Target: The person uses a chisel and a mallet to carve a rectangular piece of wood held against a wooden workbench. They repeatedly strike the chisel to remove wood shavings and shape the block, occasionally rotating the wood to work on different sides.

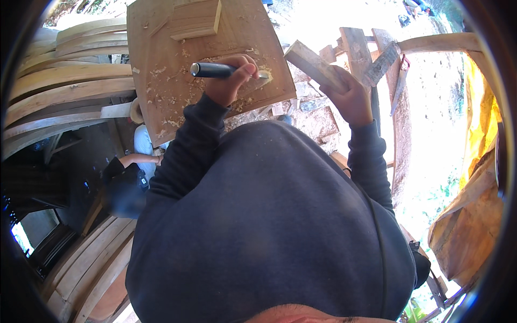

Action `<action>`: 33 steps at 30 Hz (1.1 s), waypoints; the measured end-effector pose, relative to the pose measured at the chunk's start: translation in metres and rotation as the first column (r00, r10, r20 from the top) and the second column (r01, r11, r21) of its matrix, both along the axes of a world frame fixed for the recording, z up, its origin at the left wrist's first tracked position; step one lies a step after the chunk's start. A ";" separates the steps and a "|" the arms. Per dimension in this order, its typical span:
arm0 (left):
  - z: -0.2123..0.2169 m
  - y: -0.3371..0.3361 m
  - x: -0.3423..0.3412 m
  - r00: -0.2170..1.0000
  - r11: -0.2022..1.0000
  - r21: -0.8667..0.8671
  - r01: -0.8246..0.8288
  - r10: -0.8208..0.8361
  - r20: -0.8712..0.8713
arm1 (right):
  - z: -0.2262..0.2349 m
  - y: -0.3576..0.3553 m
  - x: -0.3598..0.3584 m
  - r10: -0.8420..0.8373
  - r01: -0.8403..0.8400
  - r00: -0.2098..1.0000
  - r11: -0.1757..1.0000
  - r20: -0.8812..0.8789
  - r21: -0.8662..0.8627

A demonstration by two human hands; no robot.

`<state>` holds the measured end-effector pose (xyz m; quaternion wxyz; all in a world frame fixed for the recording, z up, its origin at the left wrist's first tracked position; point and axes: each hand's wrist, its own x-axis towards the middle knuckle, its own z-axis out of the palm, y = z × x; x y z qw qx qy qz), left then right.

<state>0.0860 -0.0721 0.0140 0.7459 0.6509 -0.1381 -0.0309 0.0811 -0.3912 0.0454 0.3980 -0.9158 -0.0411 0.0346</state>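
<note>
My left hand (230,85) is closed around a chisel (211,70) with a dark, metal-capped handle. The handle lies low and points left, while the blade end reaches a pale cut patch (264,78) near the right edge of a brown wooden panel (245,27). Curled wood shavings (161,102) are scattered over the panel. Off the panel's right side, my right hand (351,98) grips a rectangular wood block (312,63), held tilted in the air and apart from the chisel. Part of the blade is hidden by my fingers.
A flat wooden piece (196,20) rests at the panel's far end. Curved planks (70,81) are stacked on the left. Below them, another person's arm (141,159) shows close to the panel. Rough timber posts (355,51) and a yellow sheet (479,118) stand to the right.
</note>
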 end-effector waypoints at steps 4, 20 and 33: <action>-0.015 0.004 0.000 0.998 0.933 0.361 -0.007 -0.016 0.060 | 0.005 0.005 -0.002 0.036 -0.036 0.999 0.999 0.001 0.023; -0.040 0.008 0.000 0.985 0.948 0.293 -0.120 0.078 0.153 | 0.053 0.027 0.012 0.212 -0.200 0.973 0.971 0.093 -0.129; -0.037 0.009 -0.003 0.971 0.927 0.343 -0.149 0.072 0.227 | 0.207 0.095 0.018 0.684 -0.529 0.558 0.729 0.469 -0.433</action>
